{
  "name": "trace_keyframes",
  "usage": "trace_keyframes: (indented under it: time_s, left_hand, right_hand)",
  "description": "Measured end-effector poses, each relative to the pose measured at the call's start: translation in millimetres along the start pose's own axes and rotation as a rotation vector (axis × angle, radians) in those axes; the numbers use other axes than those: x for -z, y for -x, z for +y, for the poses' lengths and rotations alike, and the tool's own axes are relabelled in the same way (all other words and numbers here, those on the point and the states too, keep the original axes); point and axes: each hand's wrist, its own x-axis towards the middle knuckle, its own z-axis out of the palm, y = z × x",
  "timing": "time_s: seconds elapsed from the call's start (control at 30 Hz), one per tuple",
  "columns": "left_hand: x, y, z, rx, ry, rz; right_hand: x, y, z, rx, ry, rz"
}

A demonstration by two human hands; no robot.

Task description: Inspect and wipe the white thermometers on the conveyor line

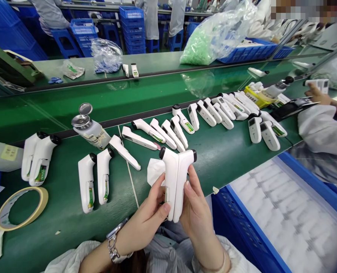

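Observation:
Two white infrared thermometers with black tips stand upright side by side between my hands, over the bench's front edge. My left hand (150, 216) is closed on the left thermometer (171, 182). Around the right thermometer (183, 180) wrap the fingers of my right hand (197, 206). Behind them lies a crumpled white cloth (155, 170), partly hidden. To the left, a pair of thermometers (87, 182) rests with green circuit parts showing in their open handles. Several more form a row (168, 132) along the back of the green bench (63, 212).
A tape roll (43, 206) and two more thermometers (39, 163) lie at left. A pump bottle (93, 132) stands at the back. On the right, a blue crate (233, 216) sits below the bench edge, and a co-worker's hand (318, 94) holds a thermometer.

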Motion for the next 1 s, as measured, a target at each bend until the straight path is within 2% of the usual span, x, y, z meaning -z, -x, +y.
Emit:
trace_keyframes:
  time_s: [0.2, 0.4, 0.5, 0.6, 0.7, 0.8, 0.87, 0.93, 1.0]
  left_hand:
    - [0.5, 0.9, -2.0, 0.012, 0.025, 0.01]
    - [0.2, -1.5, -12.9, -0.014, 0.119, 0.047]
    - [-0.2, -3.0, -13.3, -0.015, 0.16, 0.051]
    - [-1.1, -4.2, -11.9, -0.013, 0.171, 0.069]
    - [-0.9, -5.0, -12.4, -0.025, 0.2, 0.197]
    - [3.4, -4.2, -8.0, -0.038, 0.362, 0.421]
    - [9.6, -1.9, 0.3, -0.095, 0.482, 0.487]
    - [17.5, 2.0, 10.9, -0.168, 0.536, 0.484]
    - [25.1, 6.3, 19.8, -0.218, 0.551, 0.501]
  right_hand:
    - [3.6, -1.0, 1.6, -0.013, 0.012, 0.001]
    - [5.4, -1.9, 2.6, -0.037, -0.001, -0.028]
    - [3.4, 0.1, 8.1, -0.075, 0.076, -0.059]
    - [-0.6, 1.9, 15.5, -0.041, 0.207, -0.087]
    - [-5.9, 0.6, 15.2, -0.009, 0.307, -0.153]
    - [-11.4, -6.2, 2.8, -0.028, 0.453, -0.347]
    - [-12.7, -14.9, -5.9, 0.064, 0.699, -0.47]
    - [-10.4, -26.9, -8.6, 0.281, 1.034, -0.523]
    - [-4.5, -40.8, -3.6, 0.515, 1.365, -0.511]
